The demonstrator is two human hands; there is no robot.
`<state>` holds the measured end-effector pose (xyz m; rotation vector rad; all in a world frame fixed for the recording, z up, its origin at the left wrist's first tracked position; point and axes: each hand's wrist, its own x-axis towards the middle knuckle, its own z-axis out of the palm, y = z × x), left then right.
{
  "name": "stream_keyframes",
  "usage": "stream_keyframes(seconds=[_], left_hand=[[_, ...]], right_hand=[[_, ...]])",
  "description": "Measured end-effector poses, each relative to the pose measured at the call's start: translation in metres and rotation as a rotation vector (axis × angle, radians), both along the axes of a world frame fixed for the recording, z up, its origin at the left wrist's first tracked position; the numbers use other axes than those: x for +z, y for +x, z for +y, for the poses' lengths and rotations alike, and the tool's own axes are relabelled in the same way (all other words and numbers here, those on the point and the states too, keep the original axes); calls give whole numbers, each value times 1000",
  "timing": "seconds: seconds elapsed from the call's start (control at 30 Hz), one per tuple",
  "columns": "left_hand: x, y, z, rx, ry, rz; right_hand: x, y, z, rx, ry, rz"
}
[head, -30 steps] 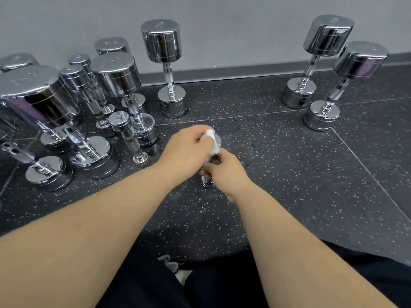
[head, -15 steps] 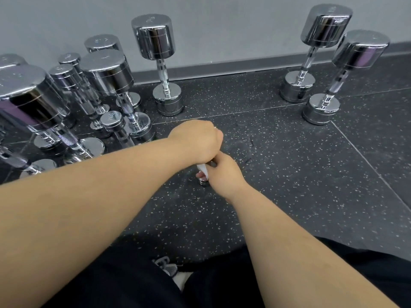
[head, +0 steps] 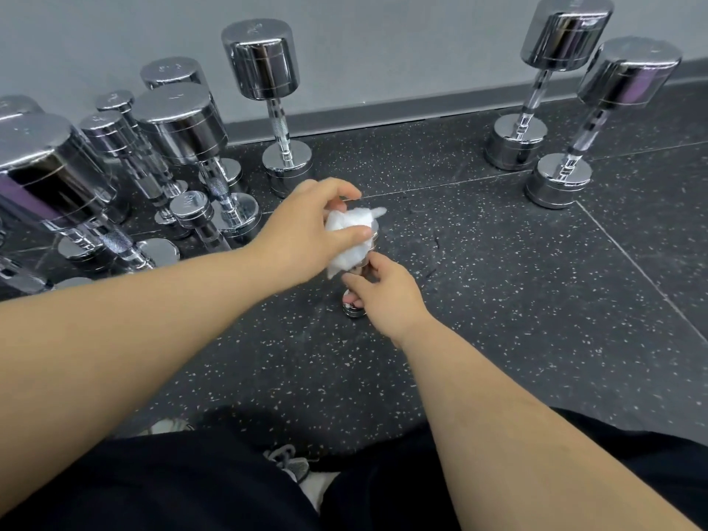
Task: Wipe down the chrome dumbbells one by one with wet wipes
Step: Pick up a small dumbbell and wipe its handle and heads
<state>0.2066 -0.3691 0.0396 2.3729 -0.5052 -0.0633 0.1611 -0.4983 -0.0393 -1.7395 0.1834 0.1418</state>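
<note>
My right hand (head: 383,291) pinches small dumbbell (head: 354,311) at handle to steady it upright; left hand (head: 306,228) grips wet wipe (head: 348,239) over top head.

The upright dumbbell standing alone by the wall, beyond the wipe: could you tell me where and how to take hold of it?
I'd take the dumbbell by its thin knurled handle, coming from the near right side: it stands on end, the smooth top head is too wide, and other dumbbells crowd its left.

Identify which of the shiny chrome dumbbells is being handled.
The small chrome dumbbell, mid-floor: the right hand grips its handle, the left hand holds a white wet wipe on its top. Other dumbbells stand untouched.
</note>
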Motion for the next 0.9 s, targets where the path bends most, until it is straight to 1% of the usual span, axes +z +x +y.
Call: stream_keyframes(seconds=[0.07,0.13,0.27,0.4,0.43,0.5,0.53,0.6,0.63,0.73,0.77,0.83,0.9], left_hand=[[3,5,-1,-54,127,44],[3,8,-4,-110,319,29],[11,9,-22,-159,615,-6],[20,17,-47,-271,1020,-170],[17,18,-49,-299,1076,-215],[6,16,-41,-332,1084,-343],[-2,13,-31,-343,992,-414],[-11,9,-12,-309,806,-458],[-11,9,-7,-263,782,-418],[6,21,-6,-135,875,-244],[12,25,-11,-130,885,-183],[18,35,-15,-152,831,-1],[14,45,-10,-169,838,188]], right_hand=[[1,0,1,16,-25,10],[1,0,3,42,-60,11],[-4,0,5,19,-124,-29],[-4,1,7,-6,-163,-9],[-4,1,7,-8,-156,-8],[-2,0,5,-13,-122,-16],[-1,-1,5,-9,-113,-17],[-2,0,7,17,-136,-26],[-3,1,8,24,-148,-27],[-7,9,15,19,-206,-60],[-8,10,16,26,-250,-70],[-11,11,17,43,-317,-101],[-13,8,17,60,-331,-121]])
